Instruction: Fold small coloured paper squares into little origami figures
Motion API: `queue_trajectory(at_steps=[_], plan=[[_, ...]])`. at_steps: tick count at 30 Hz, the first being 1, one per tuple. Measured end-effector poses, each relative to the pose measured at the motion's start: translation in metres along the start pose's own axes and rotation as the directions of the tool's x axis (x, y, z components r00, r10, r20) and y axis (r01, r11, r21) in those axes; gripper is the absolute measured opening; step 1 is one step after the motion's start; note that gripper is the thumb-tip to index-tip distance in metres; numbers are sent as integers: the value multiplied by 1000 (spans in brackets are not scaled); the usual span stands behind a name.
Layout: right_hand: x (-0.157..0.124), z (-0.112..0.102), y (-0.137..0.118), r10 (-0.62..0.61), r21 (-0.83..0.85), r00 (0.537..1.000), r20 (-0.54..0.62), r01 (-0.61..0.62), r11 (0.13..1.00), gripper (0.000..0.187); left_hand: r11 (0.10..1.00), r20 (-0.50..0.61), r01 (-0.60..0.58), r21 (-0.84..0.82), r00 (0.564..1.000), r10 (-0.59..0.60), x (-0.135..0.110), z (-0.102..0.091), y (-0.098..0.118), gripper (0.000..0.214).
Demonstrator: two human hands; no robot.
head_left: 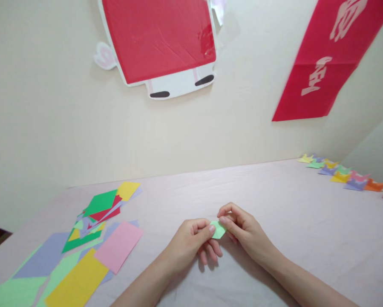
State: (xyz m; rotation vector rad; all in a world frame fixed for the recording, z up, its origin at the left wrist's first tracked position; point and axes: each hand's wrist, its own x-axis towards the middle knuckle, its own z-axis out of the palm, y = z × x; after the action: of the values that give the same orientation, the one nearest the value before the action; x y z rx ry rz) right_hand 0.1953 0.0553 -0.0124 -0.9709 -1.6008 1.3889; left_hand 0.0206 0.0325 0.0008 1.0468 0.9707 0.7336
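A small light green folded paper (218, 230) is held up just above the pale cloth surface (258, 192), between my two hands. On its left side, my left hand (200, 238) pinches it with the thumb on top, while the lower fingers hang loosely below. My right hand (240, 228) grips its upper right edge between thumb and fingertips, with the index finger curled. Parts of the paper's edges lie hidden under my thumbs.
To the left lie overlapping coloured sheets, among them a pink sheet (120, 246), a yellow sheet (79, 279) and a dark green sheet (101, 202). Several folded paper pieces (340, 175) line the far right. A wall (185, 140) with red decorations (165, 38) rises behind.
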Motion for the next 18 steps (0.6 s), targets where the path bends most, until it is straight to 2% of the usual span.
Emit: queue_trajectory(at_steps=[7,13,18], plan=[[0,2,4,-112,-56,994,7,112,992,20,998,-106,-50,-37,993,46,1,-3,-2,49],[2,2,4,-100,-53,993,55,103,993,16,997,-73,-68,-33,995,65,1,-6,-2,46],[1,3,-3,-164,-61,983,81,169,984,17,998,-96,-37,-46,995,33,0,-6,-2,41]])
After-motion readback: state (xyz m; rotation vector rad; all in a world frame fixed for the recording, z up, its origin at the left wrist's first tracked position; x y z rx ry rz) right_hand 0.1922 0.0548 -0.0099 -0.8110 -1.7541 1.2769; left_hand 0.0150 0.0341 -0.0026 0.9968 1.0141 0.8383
